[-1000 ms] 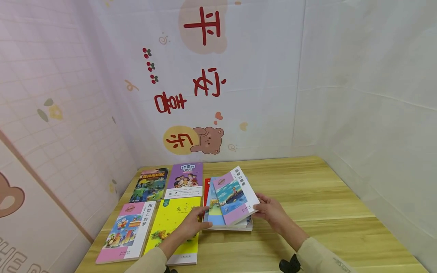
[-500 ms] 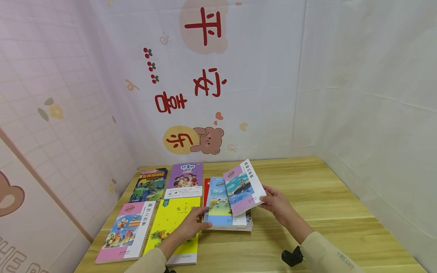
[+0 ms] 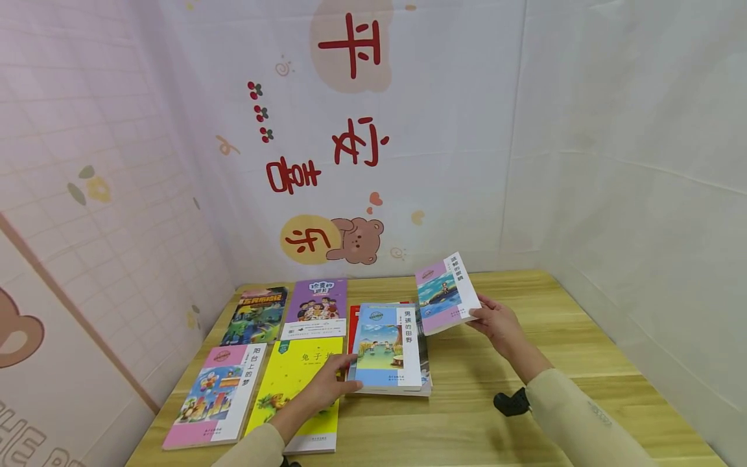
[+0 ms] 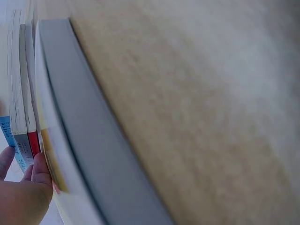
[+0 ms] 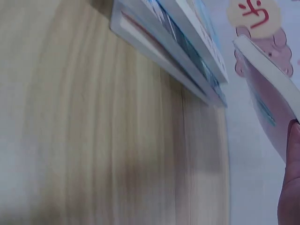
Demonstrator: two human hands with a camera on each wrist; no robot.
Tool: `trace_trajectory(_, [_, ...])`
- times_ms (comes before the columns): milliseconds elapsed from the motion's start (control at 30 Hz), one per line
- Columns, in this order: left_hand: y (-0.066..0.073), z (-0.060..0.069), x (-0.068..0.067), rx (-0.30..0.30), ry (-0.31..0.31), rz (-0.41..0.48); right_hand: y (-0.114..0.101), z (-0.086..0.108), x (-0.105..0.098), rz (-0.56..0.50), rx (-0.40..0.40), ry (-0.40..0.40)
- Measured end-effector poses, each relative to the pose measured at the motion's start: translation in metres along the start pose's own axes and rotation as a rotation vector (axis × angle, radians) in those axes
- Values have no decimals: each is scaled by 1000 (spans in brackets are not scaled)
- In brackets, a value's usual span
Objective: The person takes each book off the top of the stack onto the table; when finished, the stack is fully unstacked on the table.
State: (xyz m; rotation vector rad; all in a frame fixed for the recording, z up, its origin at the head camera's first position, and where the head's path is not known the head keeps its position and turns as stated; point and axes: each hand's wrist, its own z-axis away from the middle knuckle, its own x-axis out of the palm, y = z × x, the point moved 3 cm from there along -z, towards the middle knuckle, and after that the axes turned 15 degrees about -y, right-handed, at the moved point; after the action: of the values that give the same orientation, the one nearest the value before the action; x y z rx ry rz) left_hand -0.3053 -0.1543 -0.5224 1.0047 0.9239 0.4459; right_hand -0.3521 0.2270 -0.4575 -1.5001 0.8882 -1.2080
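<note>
My right hand (image 3: 498,324) grips a pink-and-white paperback book (image 3: 439,295) by its lower right corner, thumb on the cover. The book is in the air, tilted, right of a stack. In the right wrist view its pale page edge (image 5: 274,72) and the thumb (image 5: 293,145) show. The blue-and-white book (image 3: 379,347) lies on top of the stack, over a red-covered book (image 3: 354,312) and others mostly hidden. My left hand (image 3: 327,387) rests at the stack's left edge, fingertips touching it. Beneath that forearm lies a yellow book (image 3: 303,363).
A pink-and-white book (image 3: 213,395) lies at the front left. Behind it are a dark green illustrated book (image 3: 255,318) and a purple book (image 3: 318,305) with a white band. The wooden table (image 3: 554,363) meets fabric walls at its back and sides.
My right hand has lifted the pink-and-white book off the stack and carried it right and back, uncovering the blue-and-white book. The left hand has stayed in place.
</note>
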Motion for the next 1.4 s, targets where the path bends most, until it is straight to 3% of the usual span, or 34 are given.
trace_trajectory(333, [2, 2, 0, -17, -8, 16, 12, -26, -39, 71, 70, 74])
trace_trajectory(600, [2, 3, -1, -10, 4, 7, 30, -50, -46, 40, 103, 71])
trace_trajectory(867, [3, 3, 1, 14, -3, 5, 40, -63, -51, 109, 141, 93])
trace_trajectory(933, [3, 3, 3, 24, -6, -2, 41, -64, -53, 158, 150, 79])
trace_trajectory(1167, [5, 3, 5, 11, -10, -4, 34, -57, -66, 475, 217, 101])
trace_trajectory(1267, [4, 3, 3, 1, 0, -10, 29, -56, -63, 457, 201, 97])
trace_trajectory(1400, [2, 3, 2, 0, 8, -18, 26, -57, -50, 340, 153, 61])
